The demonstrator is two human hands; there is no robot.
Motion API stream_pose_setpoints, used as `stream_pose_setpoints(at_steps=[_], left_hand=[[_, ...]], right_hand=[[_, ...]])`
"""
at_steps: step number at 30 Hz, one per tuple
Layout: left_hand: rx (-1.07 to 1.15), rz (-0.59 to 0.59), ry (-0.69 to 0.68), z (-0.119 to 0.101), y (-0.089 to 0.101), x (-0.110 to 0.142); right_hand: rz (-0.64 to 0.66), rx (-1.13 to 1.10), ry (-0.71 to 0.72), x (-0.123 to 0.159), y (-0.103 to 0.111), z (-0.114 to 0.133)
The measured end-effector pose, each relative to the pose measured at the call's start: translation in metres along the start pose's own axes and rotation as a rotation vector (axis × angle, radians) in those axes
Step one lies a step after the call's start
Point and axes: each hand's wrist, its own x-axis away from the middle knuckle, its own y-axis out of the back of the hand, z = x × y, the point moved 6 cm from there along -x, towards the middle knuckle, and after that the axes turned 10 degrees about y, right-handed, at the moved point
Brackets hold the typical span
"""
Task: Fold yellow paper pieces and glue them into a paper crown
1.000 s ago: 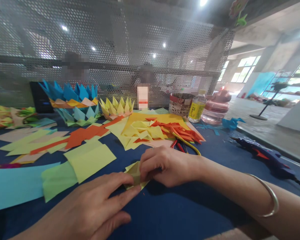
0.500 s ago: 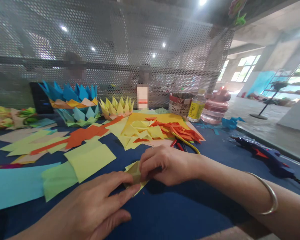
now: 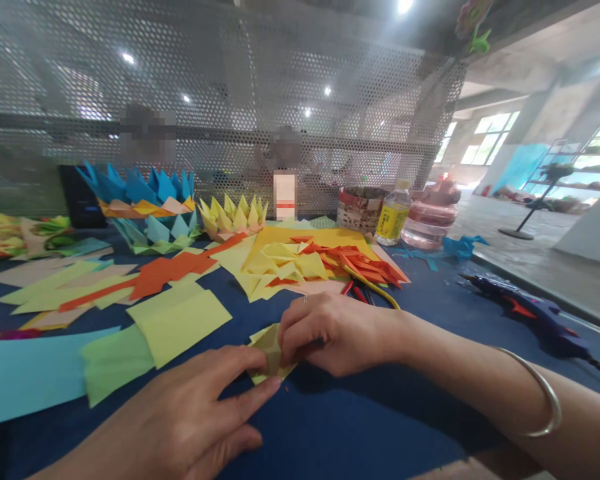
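A small piece of folded pale yellow paper (image 3: 271, 341) lies on the dark blue tabletop, between both hands. My right hand (image 3: 325, 330) pinches its right side with curled fingers, which hide that part of the fold. From the left, my left hand (image 3: 200, 407) rests two outstretched fingertips on the paper's near left side. The thumb of that hand is spread away from it. Just left of the paper are flat yellow sheets (image 3: 180, 323), a green sheet (image 3: 117, 360) and a blue sheet (image 3: 30, 373).
Folded yellow pieces (image 3: 285, 263) and orange pieces (image 3: 360, 260) are piled behind the hands, beside yellow-handled pliers (image 3: 375, 285). Paper crowns (image 3: 150, 207) stand at the back left. A glue gun (image 3: 535, 313) lies right, near a yellow-labelled bottle (image 3: 393, 213) and a pink jug (image 3: 433, 213).
Both hands stay at the same paper. The left fingertips have shifted slightly, and more of the paper's near edge shows. The right hand has barely moved.
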Motion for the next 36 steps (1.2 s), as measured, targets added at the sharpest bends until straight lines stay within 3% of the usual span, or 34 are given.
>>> stream_pose_setpoints(at_steps=[30,36], left_hand=[[0.001,0.003,0.011,0.0010,-0.0009,0.0004],[0.004,0.052,0.020,0.0002,-0.0022,-0.0002]], right_hand=[[0.035,0.042,0.006,-0.0004,0.0007,0.0054],[0.043,0.047,0.009,-0.0010,0.0009,0.0073]])
